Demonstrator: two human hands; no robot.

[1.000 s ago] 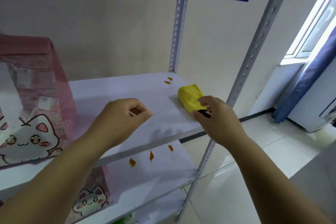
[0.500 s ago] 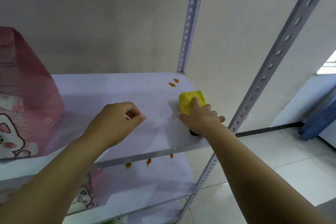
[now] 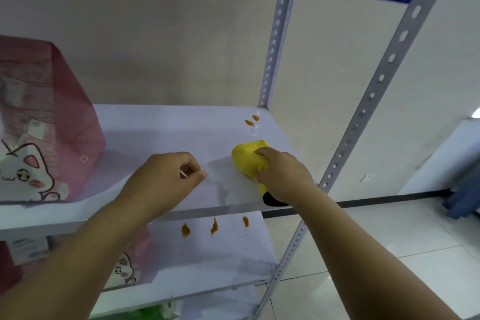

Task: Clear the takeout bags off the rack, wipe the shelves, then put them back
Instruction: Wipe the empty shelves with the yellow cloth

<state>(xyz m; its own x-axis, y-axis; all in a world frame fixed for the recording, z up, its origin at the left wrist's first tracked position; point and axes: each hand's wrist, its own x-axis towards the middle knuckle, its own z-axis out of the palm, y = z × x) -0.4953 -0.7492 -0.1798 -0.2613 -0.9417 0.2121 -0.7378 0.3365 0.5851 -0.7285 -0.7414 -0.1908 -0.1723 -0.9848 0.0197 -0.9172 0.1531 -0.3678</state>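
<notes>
Takeout bags aren't all off yet tbh: one pink cat bag point(image 3: 46, 122) sits at the left end of the middle shelf point(image 3: 155, 132), and a second cat bag point(image 3: 124, 267) is on the lower shelf point(image 3: 207, 262). Our right hand point(image 3: 283, 176) grips the yellow cloth point(image 3: 248, 158) near the front right corner, looks like mid-wipe. Our left hand point(image 3: 166, 179) pinches a thin white stick point(image 3: 184, 173). Orange splotches point(image 3: 250, 121) at the back right corner and lower-shelf drips point(image 3: 213, 226) look left to do.

Bag point(image 3: 46, 122) at the left of the shelf point(image 3: 161, 132) is cut by the frame edge; black thing point(image 3: 271, 200) at the shelf front hides under right hand point(image 3: 284, 176).
</notes>
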